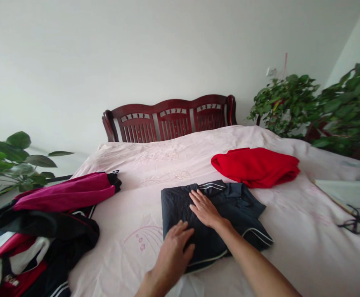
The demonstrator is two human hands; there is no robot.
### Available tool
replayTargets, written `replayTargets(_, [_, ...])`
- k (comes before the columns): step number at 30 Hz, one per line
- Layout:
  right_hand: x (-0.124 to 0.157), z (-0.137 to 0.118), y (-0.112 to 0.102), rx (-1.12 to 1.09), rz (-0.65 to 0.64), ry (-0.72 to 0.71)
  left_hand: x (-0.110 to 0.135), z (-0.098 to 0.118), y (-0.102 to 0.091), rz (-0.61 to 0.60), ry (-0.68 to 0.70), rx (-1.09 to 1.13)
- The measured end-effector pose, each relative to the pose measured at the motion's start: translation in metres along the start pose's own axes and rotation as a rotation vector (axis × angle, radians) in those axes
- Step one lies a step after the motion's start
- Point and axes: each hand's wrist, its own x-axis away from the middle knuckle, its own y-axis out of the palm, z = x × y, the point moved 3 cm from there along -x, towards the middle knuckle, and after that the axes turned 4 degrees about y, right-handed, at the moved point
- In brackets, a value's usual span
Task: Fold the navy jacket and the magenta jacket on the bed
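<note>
On a pale pink embroidered bedspread [294,243], your left hand [172,258] and right hand [203,208] press down on a folded dark navy shirt [180,202] with white-piped trim, lying near the middle of the bed. Both grips stand open, closed on nothing: palms flat on the cloth, fingers spread, the right hand higher up the shirt, the left nearer its lower edge. Flat palms and spread fingers serve best here, with the weight shared evenly so the fabric smooths rather than bunches. Just beyond lies a folded red sweater [256,167]; to your left, a loose heap of magenta, black and white sportswear [37,243]. Behind stands a dark wooden headboard [170,119], with leafy potted plants [344,107] at right and a black cord [358,218] on a pale sheet nearby
</note>
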Motion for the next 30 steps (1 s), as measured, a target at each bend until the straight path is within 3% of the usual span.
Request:
replayTargets(3, [0.002, -0.004, -0.004, 0.014, -0.035, 0.027, -0.008, -0.044, -0.028, 0.336, -0.388, 0.388])
replayTargets(6, [0.004, -0.008, -0.005, 0.001, -0.061, 0.046, -0.025, -0.070, -0.034, 0.356, -0.668, 0.694])
replayTargets(10, [0.004, -0.009, -0.007, -0.047, -0.053, 0.056, -0.041, -0.064, -0.024, 0.227, -0.673, 0.880])
replayTargets(14, [0.004, -0.024, -0.019, -0.071, -0.166, 0.113, -0.035, -0.058, -0.013, 0.252, -0.639, 1.012])
replayTargets(18, [0.016, -0.070, -0.017, -0.081, -0.245, 0.108, -0.008, -0.083, -0.030, 0.348, -0.637, 1.084])
replayTargets(25, [0.050, -0.174, 0.041, -0.246, -0.104, -0.136, 0.075, -0.144, -0.108, 0.356, -0.797, 1.041])
replayTargets(30, [0.052, -0.195, 0.052, -0.258, -0.100, -0.167, 0.113, -0.150, -0.118, 0.458, -0.886, 1.123])
